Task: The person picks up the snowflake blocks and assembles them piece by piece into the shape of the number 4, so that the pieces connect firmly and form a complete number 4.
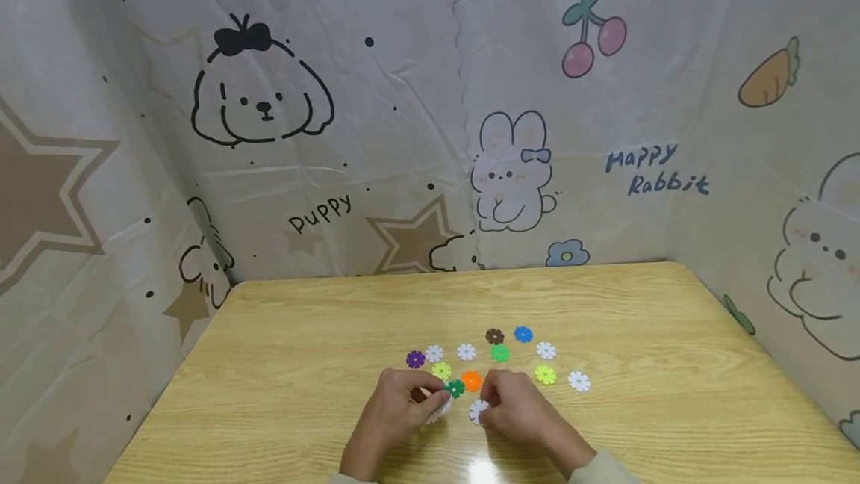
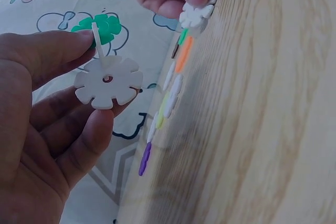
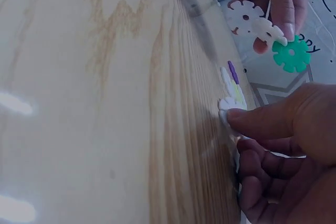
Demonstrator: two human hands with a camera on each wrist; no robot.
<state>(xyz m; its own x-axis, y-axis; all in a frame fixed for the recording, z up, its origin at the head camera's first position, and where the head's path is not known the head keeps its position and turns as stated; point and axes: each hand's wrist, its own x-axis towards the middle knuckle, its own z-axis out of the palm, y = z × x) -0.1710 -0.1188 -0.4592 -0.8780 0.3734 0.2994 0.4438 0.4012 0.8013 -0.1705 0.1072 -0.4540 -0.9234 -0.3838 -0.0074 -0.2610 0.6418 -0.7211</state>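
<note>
My left hand (image 1: 396,411) holds a small cluster of notched plastic discs slotted together. In the left wrist view the cluster shows a green disc (image 2: 108,29), a white disc standing edge-on (image 2: 98,42) and another white disc (image 2: 122,83) facing the camera. The thumb and fingers pinch this cluster above the table. To its right, my right hand (image 1: 520,408) pinches a single white disc (image 1: 477,412) between thumb and fingers, apart from the cluster. An orange disc (image 1: 472,380) lies on the table just beyond the two hands.
Loose discs lie flat on the wooden table (image 1: 302,364) beyond the hands: purple (image 1: 415,358), brown (image 1: 494,336), blue (image 1: 522,334), light green (image 1: 500,353), yellow (image 1: 545,375) and several white ones. A printed cloth (image 1: 403,95) hangs behind and along both sides.
</note>
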